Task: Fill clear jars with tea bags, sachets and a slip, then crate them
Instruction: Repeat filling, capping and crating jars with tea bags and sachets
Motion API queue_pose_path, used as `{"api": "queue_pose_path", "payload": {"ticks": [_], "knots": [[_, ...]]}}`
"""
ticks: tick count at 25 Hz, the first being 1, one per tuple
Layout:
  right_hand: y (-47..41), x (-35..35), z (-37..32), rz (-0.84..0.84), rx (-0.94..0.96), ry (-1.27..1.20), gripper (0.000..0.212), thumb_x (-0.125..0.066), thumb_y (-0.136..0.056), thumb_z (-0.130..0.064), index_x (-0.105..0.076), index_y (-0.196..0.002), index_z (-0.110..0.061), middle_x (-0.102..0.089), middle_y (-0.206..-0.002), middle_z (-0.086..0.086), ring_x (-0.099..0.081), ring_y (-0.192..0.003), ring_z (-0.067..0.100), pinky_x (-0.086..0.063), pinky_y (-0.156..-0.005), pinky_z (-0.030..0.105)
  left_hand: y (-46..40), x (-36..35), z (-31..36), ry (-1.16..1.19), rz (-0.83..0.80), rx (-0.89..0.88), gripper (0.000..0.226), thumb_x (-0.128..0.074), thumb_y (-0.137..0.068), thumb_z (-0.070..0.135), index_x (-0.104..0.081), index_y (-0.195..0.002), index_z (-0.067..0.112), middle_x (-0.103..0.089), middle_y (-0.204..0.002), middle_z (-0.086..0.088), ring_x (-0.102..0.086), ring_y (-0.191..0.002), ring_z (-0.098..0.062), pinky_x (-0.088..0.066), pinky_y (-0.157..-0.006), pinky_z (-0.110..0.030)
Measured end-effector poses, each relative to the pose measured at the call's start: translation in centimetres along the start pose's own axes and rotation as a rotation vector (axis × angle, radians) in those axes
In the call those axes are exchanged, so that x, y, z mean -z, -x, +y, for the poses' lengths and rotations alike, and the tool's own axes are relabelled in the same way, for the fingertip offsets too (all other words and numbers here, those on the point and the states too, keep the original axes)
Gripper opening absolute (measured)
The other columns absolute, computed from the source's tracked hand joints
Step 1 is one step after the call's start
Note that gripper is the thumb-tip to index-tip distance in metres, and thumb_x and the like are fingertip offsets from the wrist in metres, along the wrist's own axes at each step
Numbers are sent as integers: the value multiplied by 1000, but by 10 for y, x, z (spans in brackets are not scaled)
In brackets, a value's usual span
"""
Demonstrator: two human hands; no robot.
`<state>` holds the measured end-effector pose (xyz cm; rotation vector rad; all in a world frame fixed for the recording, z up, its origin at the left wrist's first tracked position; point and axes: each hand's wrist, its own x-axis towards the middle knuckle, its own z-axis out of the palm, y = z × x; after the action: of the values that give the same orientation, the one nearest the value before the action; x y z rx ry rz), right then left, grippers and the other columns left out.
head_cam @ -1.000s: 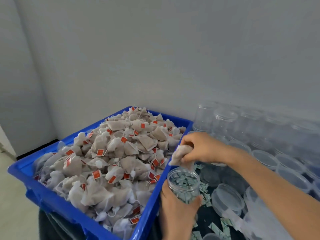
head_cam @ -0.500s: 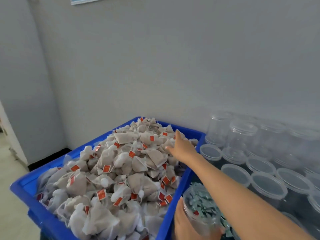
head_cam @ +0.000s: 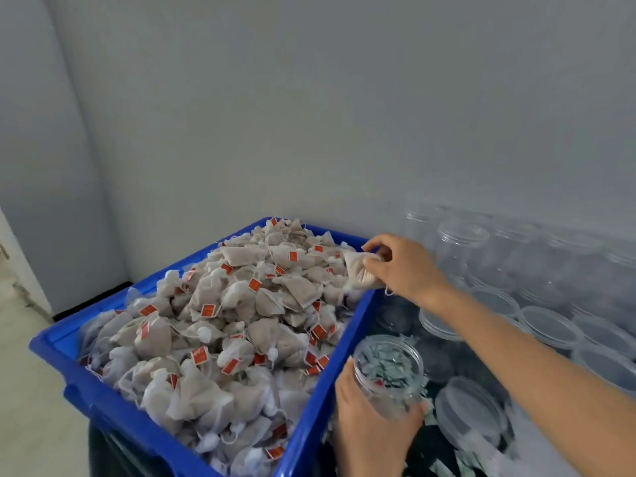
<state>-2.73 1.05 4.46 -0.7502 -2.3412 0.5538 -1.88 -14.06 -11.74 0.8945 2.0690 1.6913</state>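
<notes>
A blue crate [head_cam: 309, 421] holds a heap of beige tea bags [head_cam: 234, 311] with red tags. My right hand [head_cam: 402, 270] pinches one tea bag [head_cam: 359, 273] just above the crate's far right corner. My left hand [head_cam: 368, 432] grips a clear open jar [head_cam: 389, 370] from below, right beside the crate's right wall. The jar holds several grey-green sachets, and a bit of red tag shows near its bottom.
Many clear empty jars [head_cam: 461, 249] stand to the right against the grey wall, some upright with lids. Several more jars [head_cam: 547, 327] and lids [head_cam: 471, 411] fill the dark surface in front. Loose grey-green sachets [head_cam: 447, 469] lie at the bottom right. Pale floor lies left of the crate.
My right hand dropped a tea bag at the jar, reached flat onto the pile, and now lifts a new tea bag off the crate's right corner. The left hand keeps holding the jar.
</notes>
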Motion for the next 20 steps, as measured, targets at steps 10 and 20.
{"api": "queue_pose_path", "payload": {"ticks": [10,20], "knots": [[12,-20,-7,-391,39,315,18,-54,-94,-28,-64,-105,-18,-64,-105,-2,-58,-87,10,-47,-75,24,18,4,-2,53,-74,106,101,-85,-59,46,-26,-140,33,-35,-127,28,-37,-103,18,-24,-81,6],[-26,-105,25,-162,-18,471,7,-49,-95,-17,-54,-93,-13,-53,-105,5,-51,-98,22,-47,-82,32,5,9,-20,25,-71,87,106,-82,-59,49,-20,-144,38,-22,-117,41,-23,-101,31,-26,-89,2]]}}
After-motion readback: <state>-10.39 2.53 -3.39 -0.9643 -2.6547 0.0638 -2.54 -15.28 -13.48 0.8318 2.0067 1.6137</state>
